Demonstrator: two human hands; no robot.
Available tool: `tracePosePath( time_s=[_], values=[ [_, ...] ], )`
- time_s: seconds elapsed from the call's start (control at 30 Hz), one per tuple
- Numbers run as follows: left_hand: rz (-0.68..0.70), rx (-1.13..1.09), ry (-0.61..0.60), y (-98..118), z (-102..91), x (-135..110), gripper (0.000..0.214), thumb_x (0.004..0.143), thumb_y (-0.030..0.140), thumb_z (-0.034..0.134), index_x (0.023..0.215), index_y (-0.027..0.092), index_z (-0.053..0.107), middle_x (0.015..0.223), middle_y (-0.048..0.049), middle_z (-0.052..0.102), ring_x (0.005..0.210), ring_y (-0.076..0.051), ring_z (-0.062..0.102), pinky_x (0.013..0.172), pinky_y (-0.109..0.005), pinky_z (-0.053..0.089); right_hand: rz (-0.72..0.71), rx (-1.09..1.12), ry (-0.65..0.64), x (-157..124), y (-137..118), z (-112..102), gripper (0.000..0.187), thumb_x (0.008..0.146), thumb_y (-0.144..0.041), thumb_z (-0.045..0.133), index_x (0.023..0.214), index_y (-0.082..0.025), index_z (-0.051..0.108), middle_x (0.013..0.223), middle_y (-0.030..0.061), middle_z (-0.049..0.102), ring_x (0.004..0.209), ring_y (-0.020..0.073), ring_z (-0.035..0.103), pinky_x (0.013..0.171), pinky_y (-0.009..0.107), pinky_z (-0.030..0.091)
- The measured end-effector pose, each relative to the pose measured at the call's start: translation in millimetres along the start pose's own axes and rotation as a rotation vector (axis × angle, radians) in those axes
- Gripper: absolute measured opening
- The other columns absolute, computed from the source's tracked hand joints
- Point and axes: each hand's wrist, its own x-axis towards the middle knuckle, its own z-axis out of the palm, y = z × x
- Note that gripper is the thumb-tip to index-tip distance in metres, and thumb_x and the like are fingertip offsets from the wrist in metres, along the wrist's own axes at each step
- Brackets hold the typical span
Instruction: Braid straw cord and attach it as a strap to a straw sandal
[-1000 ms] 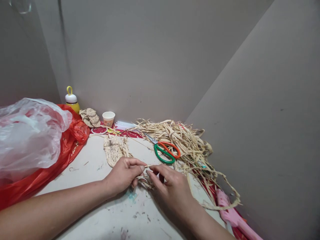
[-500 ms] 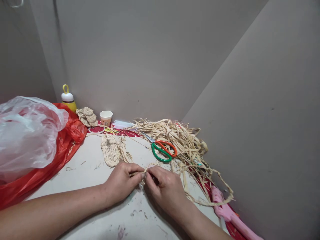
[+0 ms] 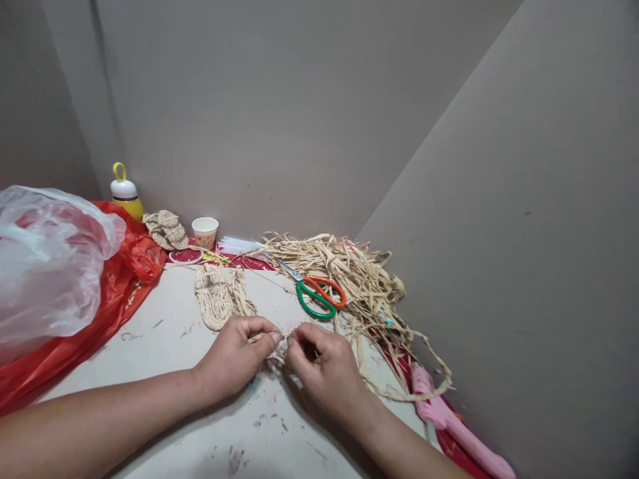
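"Grey walls [image 3: 299,120] enclose the pale tabletop [image 3: 279,446] in the head view. Where's the fibre strand [image 3: 285,334]?"

"Near the middle, between the left hand [image 3: 237,359] and right hand [image 3: 327,366]. Each seems to pinch it, thumb against forefinger."

"How will it handle?"

"Light, dry and bendy, I'd guess, and liable to split under a hard tug. Best held short, fingertips close together."

"Any writing?"

"None readable. Print on the far-left paper cup [image 3: 204,234] is too small."
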Motion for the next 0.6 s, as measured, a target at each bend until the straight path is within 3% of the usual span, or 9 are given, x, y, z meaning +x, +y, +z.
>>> tracePosePath(
  time_s=[0.17, 0.33, 0.47, 0.6],
  values=[
    [-0.011, -0.02, -0.086, 0.5, -4.2, 3.6, 0.023, 0.08, 0.024, 0.056, 0.092, 0.016, 0.074, 0.058, 0.0015, 0.062, 0.047, -0.009, 0.046, 0.049, -0.02, 0.037, -0.071, -0.002, -0.052, -1.2, 3.7, -0.1, 0.022, 0.086, -0.019, 0.047, 0.063, -0.018, 0.049, 0.058, -0.0022, 0.049, 0.054, 0.0098, 0.044, 0.055, 0.023, 0.03],
    [0.24, 0.236, -0.056, -6.8, -6.3, 1.9, 0.026, 0.086, 0.024, 0.052, 0.1, 0.021, 0.073, 0.087, -0.0046, 0.074, 0.075, -0.016, 0.064, 0.07, -0.024, 0.045, -0.116, -0.022, -0.054, -2.3, 0.5, 0.0, 0.022, 0.086, -0.018, 0.047, 0.064, -0.018, 0.049, 0.059, -0.0012, 0.05, 0.054, 0.0104, 0.044, 0.055, 0.023, 0.03],
    [0.403, 0.463, -0.071, -11.8, -11.1, 1.6, 0.024, 0.086, 0.021, 0.051, 0.094, 0.023, 0.074, 0.087, -0.0056, 0.073, 0.079, -0.018, 0.065, 0.074, -0.026, 0.045, -0.151, -0.011, -0.049, -3.2, -2.6, -0.3, 0.022, 0.084, -0.017, 0.048, 0.061, -0.019, 0.049, 0.056, -0.0017, 0.048, 0.052, 0.0102, 0.042, 0.053, 0.023, 0.029],
    [0.458, 0.595, -0.119, -8.6, -13.4, 0.0, 0.021, 0.083, 0.017, 0.051, 0.087, 0.022, 0.071, 0.08, -0.0054, 0.071, 0.074, -0.018, 0.063, 0.069, -0.025, 0.043, -0.132, 0.026, -0.049, -3.2, 0.2, 2.6, 0.019, 0.078, -0.014, 0.049, 0.06, -0.019, 0.048, 0.055, -0.0023, 0.047, 0.051, 0.0099, 0.041, 0.052, 0.023, 0.029]
  ],
)
